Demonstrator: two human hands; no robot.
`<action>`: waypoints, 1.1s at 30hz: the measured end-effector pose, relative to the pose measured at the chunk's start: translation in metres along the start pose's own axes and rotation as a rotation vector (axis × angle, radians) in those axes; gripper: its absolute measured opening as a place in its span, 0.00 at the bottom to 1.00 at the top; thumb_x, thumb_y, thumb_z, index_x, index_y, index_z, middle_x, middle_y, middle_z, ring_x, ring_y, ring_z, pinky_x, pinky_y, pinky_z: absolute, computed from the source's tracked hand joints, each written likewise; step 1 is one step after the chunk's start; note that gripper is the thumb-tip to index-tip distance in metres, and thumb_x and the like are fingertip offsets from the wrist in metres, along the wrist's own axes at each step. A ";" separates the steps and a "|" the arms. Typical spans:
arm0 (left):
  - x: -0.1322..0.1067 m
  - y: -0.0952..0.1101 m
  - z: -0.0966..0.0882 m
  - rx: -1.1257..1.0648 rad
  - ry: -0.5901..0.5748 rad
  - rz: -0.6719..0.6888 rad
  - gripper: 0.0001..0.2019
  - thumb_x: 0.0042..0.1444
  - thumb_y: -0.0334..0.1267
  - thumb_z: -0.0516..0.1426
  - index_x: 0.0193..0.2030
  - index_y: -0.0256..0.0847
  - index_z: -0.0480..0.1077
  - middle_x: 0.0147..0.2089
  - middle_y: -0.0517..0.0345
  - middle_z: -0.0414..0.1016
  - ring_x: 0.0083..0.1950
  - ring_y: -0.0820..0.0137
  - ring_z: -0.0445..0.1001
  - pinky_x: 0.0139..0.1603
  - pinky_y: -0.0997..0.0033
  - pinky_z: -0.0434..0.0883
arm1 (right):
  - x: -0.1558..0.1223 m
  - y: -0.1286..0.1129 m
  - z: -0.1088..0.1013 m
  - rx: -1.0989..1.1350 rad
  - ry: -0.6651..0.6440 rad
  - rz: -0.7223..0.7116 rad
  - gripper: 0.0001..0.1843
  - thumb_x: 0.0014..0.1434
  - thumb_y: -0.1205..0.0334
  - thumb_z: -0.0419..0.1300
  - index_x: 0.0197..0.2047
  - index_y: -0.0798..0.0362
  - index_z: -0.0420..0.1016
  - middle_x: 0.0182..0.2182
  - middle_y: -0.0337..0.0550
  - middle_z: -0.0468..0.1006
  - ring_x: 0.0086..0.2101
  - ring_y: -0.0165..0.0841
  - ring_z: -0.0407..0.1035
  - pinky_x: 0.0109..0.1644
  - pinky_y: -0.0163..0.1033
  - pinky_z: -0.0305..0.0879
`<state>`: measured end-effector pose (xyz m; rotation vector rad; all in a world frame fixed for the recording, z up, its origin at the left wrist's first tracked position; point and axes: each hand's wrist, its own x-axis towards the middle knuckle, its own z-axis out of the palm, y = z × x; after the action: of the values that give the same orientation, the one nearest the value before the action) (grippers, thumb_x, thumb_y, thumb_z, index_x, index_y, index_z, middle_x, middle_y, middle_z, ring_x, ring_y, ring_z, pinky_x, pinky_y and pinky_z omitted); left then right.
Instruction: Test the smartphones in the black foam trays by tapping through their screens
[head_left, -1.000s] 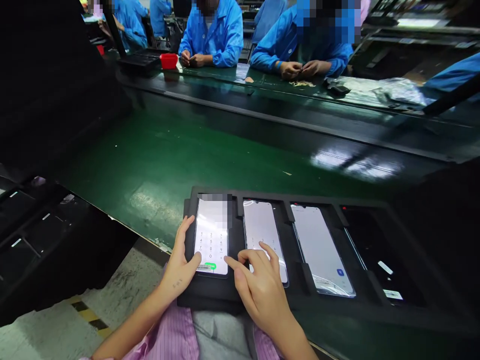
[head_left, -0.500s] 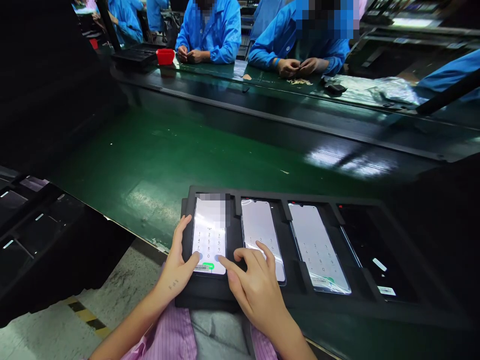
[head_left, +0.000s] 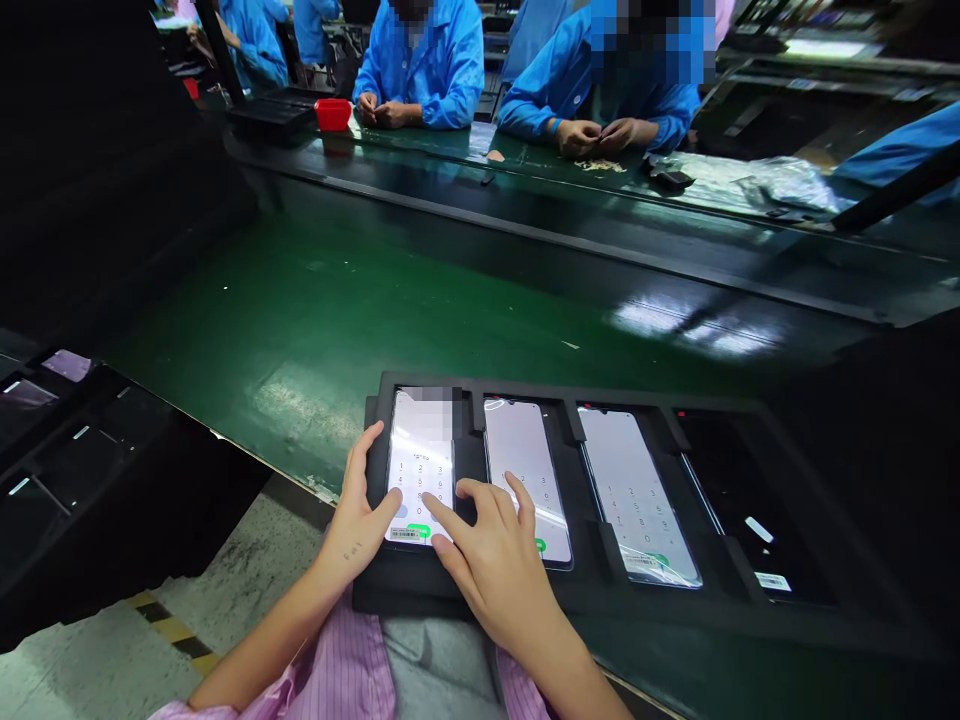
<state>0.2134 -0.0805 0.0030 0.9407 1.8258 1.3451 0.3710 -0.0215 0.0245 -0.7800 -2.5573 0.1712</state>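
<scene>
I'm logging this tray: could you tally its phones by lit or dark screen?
Lit phones, each showing a keypad: 3
Dark phone: 1
Total: 4

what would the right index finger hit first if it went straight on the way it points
Most likely the leftmost phone's screen, near the keypad's 8: the right hand's index fingertip is right over it. Whether it touches the glass is unclear from this view.
</scene>
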 end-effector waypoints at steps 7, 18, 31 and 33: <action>0.001 0.001 0.001 -0.020 0.007 -0.042 0.32 0.49 0.32 0.52 0.62 0.45 0.49 0.66 0.49 0.52 0.68 0.56 0.50 0.66 0.48 0.52 | -0.007 0.003 -0.005 0.073 0.115 0.027 0.23 0.66 0.60 0.40 0.38 0.49 0.76 0.34 0.44 0.69 0.38 0.34 0.62 0.57 0.50 0.48; -0.001 0.000 -0.003 0.039 -0.063 0.031 0.38 0.42 0.28 0.53 0.63 0.46 0.48 0.67 0.51 0.49 0.69 0.58 0.46 0.68 0.49 0.45 | -0.008 0.005 -0.004 0.105 0.109 0.041 0.22 0.66 0.60 0.40 0.38 0.50 0.76 0.33 0.43 0.68 0.37 0.34 0.62 0.57 0.49 0.46; 0.000 -0.007 -0.003 0.123 -0.028 0.061 0.36 0.47 0.30 0.52 0.64 0.46 0.46 0.65 0.48 0.52 0.67 0.56 0.51 0.65 0.46 0.53 | -0.026 0.036 -0.021 0.054 0.232 0.054 0.18 0.64 0.64 0.43 0.43 0.50 0.74 0.34 0.41 0.64 0.36 0.32 0.61 0.56 0.49 0.47; -0.003 -0.001 -0.002 0.304 0.022 0.143 0.31 0.52 0.32 0.51 0.64 0.47 0.49 0.66 0.47 0.51 0.67 0.55 0.50 0.63 0.44 0.54 | -0.035 0.052 -0.027 0.013 0.280 0.116 0.18 0.63 0.65 0.43 0.42 0.49 0.74 0.32 0.40 0.63 0.34 0.32 0.60 0.55 0.50 0.49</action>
<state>0.2127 -0.0846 0.0030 1.2382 2.0509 1.1823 0.4345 0.0020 0.0219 -0.8814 -2.2483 0.1065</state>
